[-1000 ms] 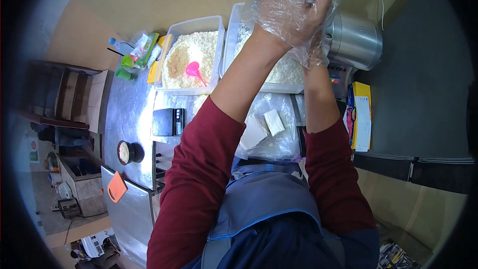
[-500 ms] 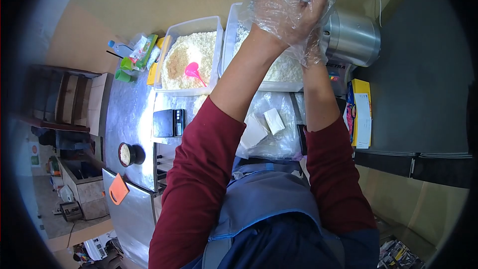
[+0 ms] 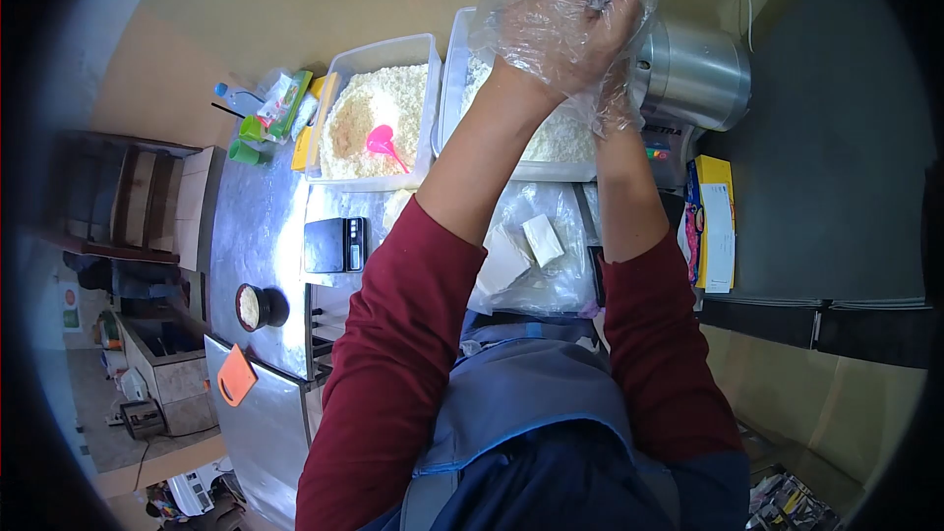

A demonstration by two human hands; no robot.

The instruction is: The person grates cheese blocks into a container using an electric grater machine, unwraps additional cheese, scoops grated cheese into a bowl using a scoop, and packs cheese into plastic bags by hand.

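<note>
My left hand (image 3: 556, 25), in a loose clear plastic glove, is closed, its thumb bent over its fingers. What lies inside its grip is hidden. My right hand (image 3: 618, 98), also in clear plastic, is up against the left one and mostly covered by it; its fingers do not show. Both are raised above a clear tub (image 3: 526, 170) of white crumbly material (image 3: 556, 138). Close by on the right is a shiny metal cylinder (image 3: 696, 74). Below my forearms, white blocks (image 3: 543, 240) lie on a clear plastic sheet (image 3: 556, 290).
To the left, another tub (image 3: 433, 88) holds white and tan powder with a pink scoop (image 3: 382, 141). A black scale (image 3: 334, 245) and a dark bowl with white contents (image 3: 250, 307) stand on the metal table (image 3: 261, 236). Green cups (image 3: 244, 150) are near the back.
My hands stay pressed together, with only a slight shift of the fingers and plastic. The camera view has moved very slightly; the tubs and blocks stay in place.
</note>
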